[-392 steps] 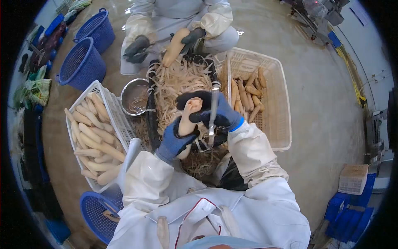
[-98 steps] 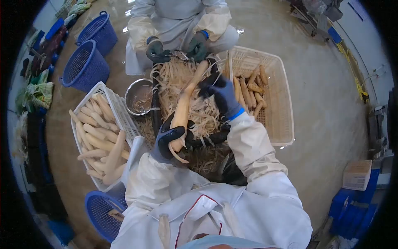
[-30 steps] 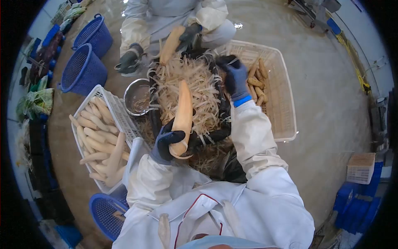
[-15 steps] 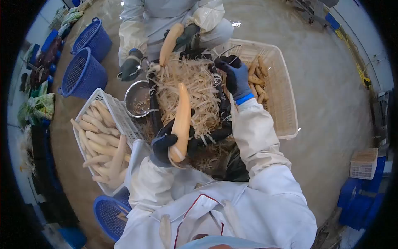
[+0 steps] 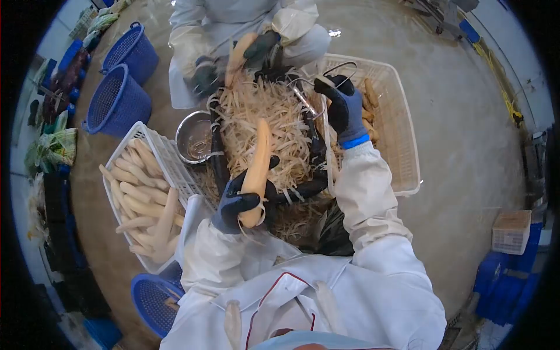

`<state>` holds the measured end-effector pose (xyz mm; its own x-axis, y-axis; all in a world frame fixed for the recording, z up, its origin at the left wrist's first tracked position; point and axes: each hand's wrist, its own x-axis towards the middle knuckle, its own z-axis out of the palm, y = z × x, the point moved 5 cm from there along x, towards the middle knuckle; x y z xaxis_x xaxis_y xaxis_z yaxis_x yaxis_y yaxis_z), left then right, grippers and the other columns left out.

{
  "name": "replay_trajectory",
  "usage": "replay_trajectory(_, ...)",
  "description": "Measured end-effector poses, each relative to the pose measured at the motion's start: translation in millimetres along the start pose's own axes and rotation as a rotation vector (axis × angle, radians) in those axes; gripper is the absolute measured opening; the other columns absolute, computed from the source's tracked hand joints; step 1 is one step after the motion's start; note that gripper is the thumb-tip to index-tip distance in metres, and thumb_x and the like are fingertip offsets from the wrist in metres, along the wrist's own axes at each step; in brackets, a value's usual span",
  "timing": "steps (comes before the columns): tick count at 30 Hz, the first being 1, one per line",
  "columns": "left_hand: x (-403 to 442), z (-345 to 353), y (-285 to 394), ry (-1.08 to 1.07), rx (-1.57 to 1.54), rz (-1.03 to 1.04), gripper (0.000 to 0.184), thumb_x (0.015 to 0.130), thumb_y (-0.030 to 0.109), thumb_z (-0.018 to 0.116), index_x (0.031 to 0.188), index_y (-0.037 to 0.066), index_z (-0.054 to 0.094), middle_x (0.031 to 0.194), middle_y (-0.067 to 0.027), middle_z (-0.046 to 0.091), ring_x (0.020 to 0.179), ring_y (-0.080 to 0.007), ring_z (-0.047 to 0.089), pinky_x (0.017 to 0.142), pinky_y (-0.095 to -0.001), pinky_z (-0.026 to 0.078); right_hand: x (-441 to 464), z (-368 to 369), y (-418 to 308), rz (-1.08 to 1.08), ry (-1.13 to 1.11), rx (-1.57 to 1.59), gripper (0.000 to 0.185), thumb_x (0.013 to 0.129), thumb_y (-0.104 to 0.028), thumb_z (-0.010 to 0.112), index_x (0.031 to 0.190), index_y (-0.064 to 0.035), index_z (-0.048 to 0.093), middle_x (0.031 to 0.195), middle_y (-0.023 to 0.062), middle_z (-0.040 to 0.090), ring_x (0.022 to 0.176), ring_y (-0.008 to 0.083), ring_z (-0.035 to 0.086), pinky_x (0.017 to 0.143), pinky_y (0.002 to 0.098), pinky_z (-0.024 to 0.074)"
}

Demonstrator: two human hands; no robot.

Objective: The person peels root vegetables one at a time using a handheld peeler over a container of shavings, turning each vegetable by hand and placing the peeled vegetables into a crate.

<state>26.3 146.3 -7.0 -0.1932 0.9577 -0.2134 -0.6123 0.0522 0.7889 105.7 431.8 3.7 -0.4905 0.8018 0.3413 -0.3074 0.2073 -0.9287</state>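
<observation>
My left hand (image 5: 236,204), in a blue and black glove, is wrapped round the lower part of a pale peeled root (image 5: 256,169) that points up and away. My right hand (image 5: 341,105) is closed on the handle of a metal peeler (image 5: 304,102), whose frame sticks out to the left. It hovers over the left edge of the right crate. Between my hands lies a heap of peel strips (image 5: 274,134) in a black-rimmed bin (image 5: 217,166). Part of the root's lower end is covered by my left fingers.
A white crate (image 5: 172,169) of peeled roots stands left, a cream crate (image 5: 402,140) with brown roots right. A metal bowl (image 5: 182,143) sits beside the bin. Across it, a co-worker (image 5: 239,17) holds another root (image 5: 236,58). Blue baskets (image 5: 119,102) stand at upper left.
My right hand has moved slightly right and down, and the peeler now shows more clearly. The root in my left hand has shifted slightly. The co-worker's hand has moved towards their root.
</observation>
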Motion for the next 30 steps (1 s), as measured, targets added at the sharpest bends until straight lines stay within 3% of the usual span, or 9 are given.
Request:
replay_trajectory(5, 5.6, -11.3, -11.9, -0.013, 0.143, -0.044, 0.087, 0.064, 0.027, 0.072, 0.138, -0.005, 0.042, 0.109, -0.01, 0.063, 0.087, -0.0156, 0.061, 0.077, -0.0253, 0.047, -30.1, 46.9, -30.8, 0.329, -0.342, 0.332, 0.013, 0.08, -0.004, 0.067, 0.092, 0.0008, 0.064, 0.089, 0.0053, 0.067, 0.085, 0.013, 0.063, 0.077, 0.0261, 0.0491)
replay_trajectory(12, 1.7, 1.9, -7.2, -0.122, -0.24, -0.034, 0.088, 0.074, 0.039, 0.071, 0.14, -0.005, 0.036, 0.098, -0.0145, 0.062, 0.07, -0.0217, 0.063, 0.058, -0.0298, 0.051, 3.6, 1.8, 34.6, 0.233, -0.04, -0.093, 0.022, 0.079, -0.012, 0.075, 0.094, 0.0007, 0.065, 0.086, 0.0056, 0.068, 0.074, 0.0119, 0.061, 0.068, 0.0256, 0.0496)
replay_trajectory(16, 6.9, -9.5, 8.7, 0.144, -0.168, 0.191, 0.077, 0.077, 0.025, 0.072, 0.139, -0.002, 0.037, 0.101, -0.0161, 0.063, 0.081, -0.0252, 0.065, 0.069, -0.0331, 0.054, -22.0, 21.6, 59.4, 0.392, -0.428, -0.495, 0.029, 0.075, -0.018, 0.078, 0.092, 0.0019, 0.065, 0.083, 0.0074, 0.067, 0.072, 0.0126, 0.061, 0.066, 0.0276, 0.049)
replay_trajectory(18, 10.8, -16.7, 18.0, 0.285, 0.108, 0.392, 0.072, 0.076, 0.015, 0.072, 0.138, 0.0, 0.039, 0.107, -0.0163, 0.063, 0.091, -0.0262, 0.066, 0.078, -0.0342, 0.053, -50.9, 51.1, 46.8, 0.349, -0.771, -0.817, 0.048, 0.069, -0.04, 0.075, 0.093, 0.0003, 0.065, 0.088, 0.0223, 0.067, 0.083, 0.037, 0.065, 0.077, 0.0417, 0.0509)
replay_trajectory(21, 15.5, -71.4, -15.9, 0.342, 0.348, 0.383, 0.062, 0.075, 0.003, 0.07, 0.132, 0.002, 0.048, 0.117, -0.0137, 0.062, 0.108, -0.0241, 0.06, 0.092, -0.0356, 0.048, -104.7, 89.8, 61.4, 0.317, -1.134, -0.937, 0.045, 0.067, -0.039, 0.073, 0.093, -0.0031, 0.068, 0.092, 0.0228, 0.067, 0.089, 0.0386, 0.064, 0.083, 0.0449, 0.0491)
replay_trajectory(24, 19.7, -48.9, -5.5, 0.293, 0.675, 0.521, 0.055, 0.076, 0.002, 0.068, 0.129, 0.003, 0.054, 0.127, -0.0142, 0.056, 0.119, -0.0247, 0.053, 0.102, -0.0336, 0.039, -133.8, 117.7, 86.0, -0.091, -0.966, -0.26, 0.031, 0.079, -0.028, 0.067, 0.098, -0.0043, 0.067, 0.095, 0.0217, 0.067, 0.091, 0.0391, 0.064, 0.082, 0.0434, 0.0497)
replay_trajectory(26, 21.7, -12.9, 8.8, 0.233, 0.83, 0.635, 0.054, 0.077, 0.001, 0.064, 0.131, 0.003, 0.054, 0.138, -0.0138, 0.048, 0.13, -0.0246, 0.043, 0.109, -0.0327, 0.029, -115.4, 107.8, 97.2, 0.089, -0.829, -0.202, 0.029, 0.084, -0.027, 0.065, 0.101, -0.004, 0.065, 0.095, 0.0194, 0.068, 0.089, 0.0368, 0.065, 0.081, 0.0414, 0.0504)
replay_trajectory(27, 21.9, -6.6, 9.4, 0.205, 0.876, 0.646, 0.057, 0.078, 0.0, 0.063, 0.134, 0.003, 0.052, 0.144, -0.0129, 0.043, 0.136, -0.0239, 0.037, 0.113, -0.0328, 0.024, -105.0, 99.8, 110.7, -0.065, -0.846, -0.562, 0.032, 0.082, -0.027, 0.067, 0.103, -0.0021, 0.064, 0.093, 0.0177, 0.069, 0.086, 0.0346, 0.066, 0.079, 0.0392, 0.0506)
replay_trajectory(30, 18.8, -8.8, 13.6, 0.122, 0.442, 0.406, 0.059, 0.079, -0.001, 0.061, 0.136, 0.0, 0.048, 0.146, -0.0119, 0.041, 0.137, -0.0229, 0.035, 0.113, -0.0342, 0.024, -82.8, 81.8, 68.1, 0.392, -0.514, -0.343, 0.032, 0.08, -0.025, 0.069, 0.099, -0.0004, 0.063, 0.089, 0.0179, 0.068, 0.082, 0.0343, 0.065, 0.075, 0.0388, 0.0498)
